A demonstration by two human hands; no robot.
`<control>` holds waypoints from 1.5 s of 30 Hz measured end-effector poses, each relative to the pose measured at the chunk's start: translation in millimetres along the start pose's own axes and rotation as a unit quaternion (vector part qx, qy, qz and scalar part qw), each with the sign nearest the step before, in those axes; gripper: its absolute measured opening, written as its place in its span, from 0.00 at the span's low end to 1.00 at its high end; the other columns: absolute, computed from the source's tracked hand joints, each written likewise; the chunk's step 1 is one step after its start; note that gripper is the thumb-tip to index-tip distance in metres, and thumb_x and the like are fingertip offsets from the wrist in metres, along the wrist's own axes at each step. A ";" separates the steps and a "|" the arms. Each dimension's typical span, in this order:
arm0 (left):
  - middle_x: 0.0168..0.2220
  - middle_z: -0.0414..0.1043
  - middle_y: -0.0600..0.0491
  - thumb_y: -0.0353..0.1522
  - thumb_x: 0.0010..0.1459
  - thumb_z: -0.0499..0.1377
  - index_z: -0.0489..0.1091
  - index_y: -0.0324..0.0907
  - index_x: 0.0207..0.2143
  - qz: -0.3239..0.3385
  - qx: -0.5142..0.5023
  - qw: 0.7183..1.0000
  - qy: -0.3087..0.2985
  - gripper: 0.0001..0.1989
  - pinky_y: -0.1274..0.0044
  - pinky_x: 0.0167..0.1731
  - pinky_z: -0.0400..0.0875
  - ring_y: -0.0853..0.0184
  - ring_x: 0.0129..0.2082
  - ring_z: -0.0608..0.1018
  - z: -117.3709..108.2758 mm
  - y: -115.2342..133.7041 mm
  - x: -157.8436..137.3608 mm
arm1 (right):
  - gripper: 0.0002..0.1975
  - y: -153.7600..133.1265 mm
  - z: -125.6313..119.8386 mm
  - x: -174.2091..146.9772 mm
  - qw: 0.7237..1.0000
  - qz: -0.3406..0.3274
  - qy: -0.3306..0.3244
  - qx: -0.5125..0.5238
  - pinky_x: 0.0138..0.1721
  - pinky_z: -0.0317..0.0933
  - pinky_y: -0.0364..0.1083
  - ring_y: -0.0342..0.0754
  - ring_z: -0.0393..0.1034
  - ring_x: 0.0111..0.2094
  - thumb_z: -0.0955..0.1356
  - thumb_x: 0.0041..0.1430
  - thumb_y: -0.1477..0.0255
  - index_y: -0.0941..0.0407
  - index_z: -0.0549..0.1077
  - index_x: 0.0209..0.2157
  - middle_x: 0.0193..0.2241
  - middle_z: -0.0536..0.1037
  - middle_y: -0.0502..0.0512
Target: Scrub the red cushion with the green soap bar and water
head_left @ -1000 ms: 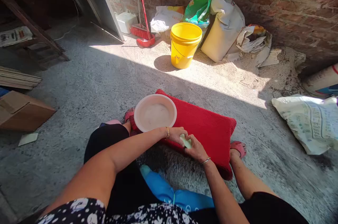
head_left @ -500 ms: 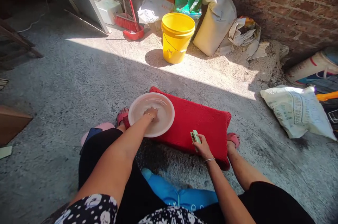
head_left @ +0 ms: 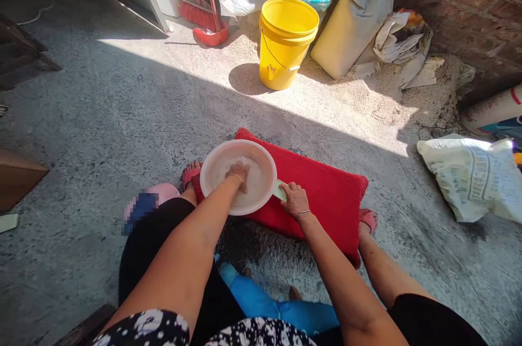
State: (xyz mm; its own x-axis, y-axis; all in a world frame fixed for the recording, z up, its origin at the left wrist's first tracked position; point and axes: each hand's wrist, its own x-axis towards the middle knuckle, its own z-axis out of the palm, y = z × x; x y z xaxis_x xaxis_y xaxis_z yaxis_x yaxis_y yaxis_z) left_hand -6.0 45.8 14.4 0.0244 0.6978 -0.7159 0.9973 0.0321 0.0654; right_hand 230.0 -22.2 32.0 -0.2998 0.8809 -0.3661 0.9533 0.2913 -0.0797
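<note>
Our left arm (head_left: pixel 191 248) reaches forward and inward, almost straight, its wrist (head_left: pixel 235 181) ahead of the right one. Our left hand (head_left: pixel 241 173) points downward, and its fingers are too blurred to read. Our right arm (head_left: pixel 342 275) slants forward and inward from the other side. Our right hand (head_left: pixel 296 199) is turned back upward, fingers bent in a grip. We have the two hands near each other but apart.
</note>
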 end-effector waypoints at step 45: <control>0.61 0.54 0.42 0.38 0.31 0.74 0.58 0.51 0.58 -0.026 0.014 1.000 0.012 0.50 0.59 0.47 0.70 0.45 0.59 0.60 1.3 5.4 0.9 | 0.23 1.0 13.8 -42.9 0.997 -0.045 -0.061 -0.017 0.44 0.52 0.49 0.54 0.62 0.46 0.69 0.54 0.64 0.48 0.69 0.53 0.46 0.68 0.59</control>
State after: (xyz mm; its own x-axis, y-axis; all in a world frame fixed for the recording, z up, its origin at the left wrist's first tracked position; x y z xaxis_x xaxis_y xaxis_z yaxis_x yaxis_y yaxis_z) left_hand -0.4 45.6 13.2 -0.0286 0.7124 -0.7012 0.9987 0.0494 0.0094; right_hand 244.3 -64.9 34.9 -0.3759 0.7996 -0.4683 0.9201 0.3822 -0.0860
